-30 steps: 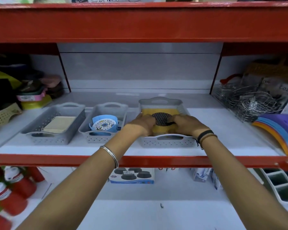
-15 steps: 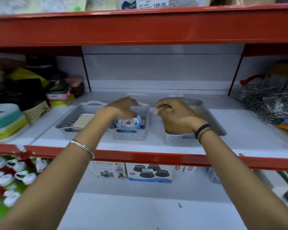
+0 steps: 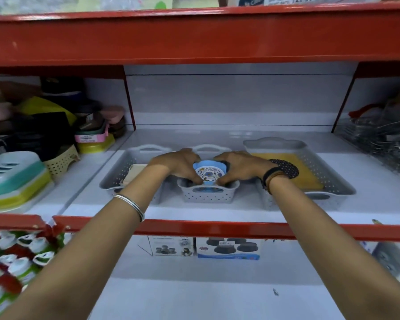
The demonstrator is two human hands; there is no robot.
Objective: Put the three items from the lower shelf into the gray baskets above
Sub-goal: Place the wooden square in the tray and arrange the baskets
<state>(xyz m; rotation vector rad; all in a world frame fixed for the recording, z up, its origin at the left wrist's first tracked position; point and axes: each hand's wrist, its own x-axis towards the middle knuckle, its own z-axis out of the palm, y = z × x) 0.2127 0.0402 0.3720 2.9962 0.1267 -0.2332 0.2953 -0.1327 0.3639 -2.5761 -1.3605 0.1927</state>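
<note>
Three gray baskets (image 3: 208, 195), one item each; two hands (image 3: 183, 166) on middle.

Gray perforated baskets (image 3: 208, 195), blue floral-patterned item (image 3: 208, 172), red shelf edges (image 3: 194, 35).

A white shelf (image 3: 217, 211) with a red front edge carries three gray baskets in a row: the left basket (image 3: 116, 179), the middle basket (image 3: 208, 195) just beside it, and the larger right basket (image 3: 321, 172). Far left on the shelf sit stacked soap dishes (image 3: 14, 179) and a cream basket (image 3: 60, 162); far right, wire racks (image 3: 379, 139).
</note>
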